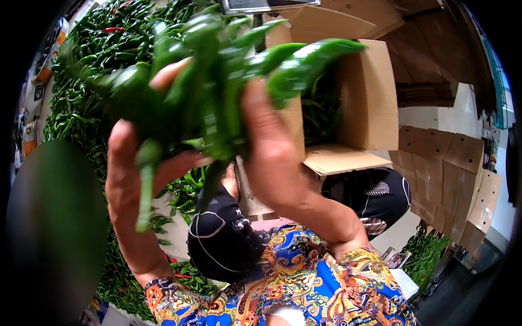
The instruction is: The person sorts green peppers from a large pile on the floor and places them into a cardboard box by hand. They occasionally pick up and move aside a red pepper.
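Note:
Both my hands are raised close in front of me around a big bunch of long green peppers (215,103). My left hand (128,157) supports the bunch from the left and below, its fingers partly hidden behind the peppers. On the other side, my right hand (272,141) is wrapped against the bunch. Several peppers stick out to the right, and one hangs down near my left wrist; motion blurs part of the bunch. Just beyond my right hand stands an open cardboard box (380,98), its flaps spread, with green peppers (321,111) inside.
A wide heap of green peppers (76,114) with a few red ones spreads along the left. Cardboard boxes (440,163) stand at the right, beside another pepper pile (427,258). My knees flank the space below the box. A blurred dark shape covers the lower left.

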`<state>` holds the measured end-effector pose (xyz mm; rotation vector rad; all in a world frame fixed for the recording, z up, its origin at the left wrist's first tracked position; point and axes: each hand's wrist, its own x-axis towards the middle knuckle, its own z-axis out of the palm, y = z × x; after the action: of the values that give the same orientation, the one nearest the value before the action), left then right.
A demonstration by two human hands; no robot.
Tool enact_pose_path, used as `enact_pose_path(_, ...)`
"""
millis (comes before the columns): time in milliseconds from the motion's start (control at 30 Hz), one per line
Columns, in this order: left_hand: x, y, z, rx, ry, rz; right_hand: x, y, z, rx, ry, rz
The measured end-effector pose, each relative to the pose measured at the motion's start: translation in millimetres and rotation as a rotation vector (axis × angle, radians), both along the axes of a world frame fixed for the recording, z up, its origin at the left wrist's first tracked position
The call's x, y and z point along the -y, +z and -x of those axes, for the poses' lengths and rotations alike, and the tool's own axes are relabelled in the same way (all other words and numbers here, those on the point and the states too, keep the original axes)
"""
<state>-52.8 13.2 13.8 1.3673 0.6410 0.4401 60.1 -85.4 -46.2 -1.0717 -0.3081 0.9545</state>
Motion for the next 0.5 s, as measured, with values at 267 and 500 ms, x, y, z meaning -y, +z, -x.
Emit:
enact_pose_path(267, 2.7, -32.3, -112.8, -0.363, -0.633, -0.356, 111.5, -22.5, -121.1, -0.306, 0.136, 0.320)
enact_pose_path(500, 4.6, -16.7, -136.9, -0.433, -0.459, -0.355, 135.5, 34.8, -157.6, 0.146, 0.420, 0.547)
